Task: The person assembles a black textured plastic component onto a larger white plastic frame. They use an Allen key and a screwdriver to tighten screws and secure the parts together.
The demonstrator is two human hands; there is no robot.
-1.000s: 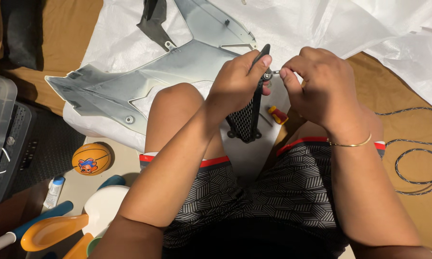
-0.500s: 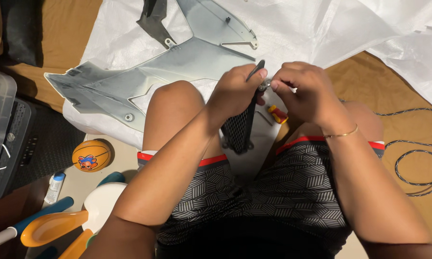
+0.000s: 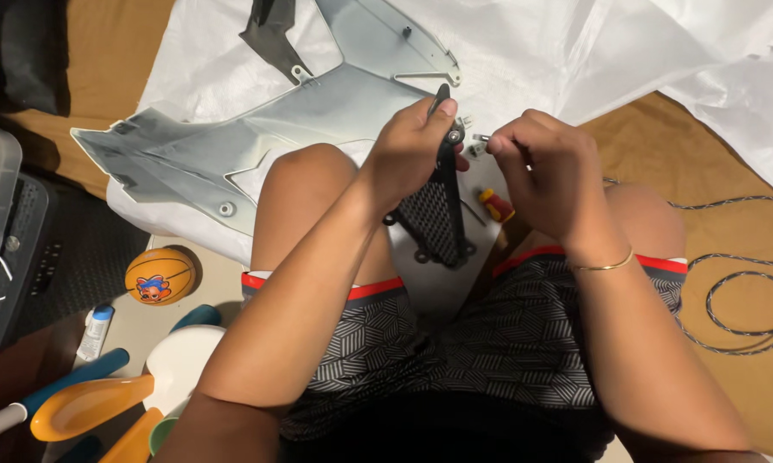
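While over the lap, left hand (image 3: 416, 146) grips black mesh panel (image 3: 433, 214) by its top, now tilted upright from earlier slant, right hand (image 3: 541, 167) fingers pinching small clip (image 3: 477, 146) beside panel's screw hole, red screwdriver (image 3: 496, 206) below.

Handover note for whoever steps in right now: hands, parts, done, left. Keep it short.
Left hand: gripping the black mesh panel near its top, held upright over the lap.
Right hand: pinching a small metal clip right at the panel's top mount tab.
Red-handled screwdriver lies on the white sheet behind the panel; grey fairing lies to the left.
Done: panel lifted, clip brought to the tab.
Left: cannot tell if the clip is seated; probably needs fitting or checking.
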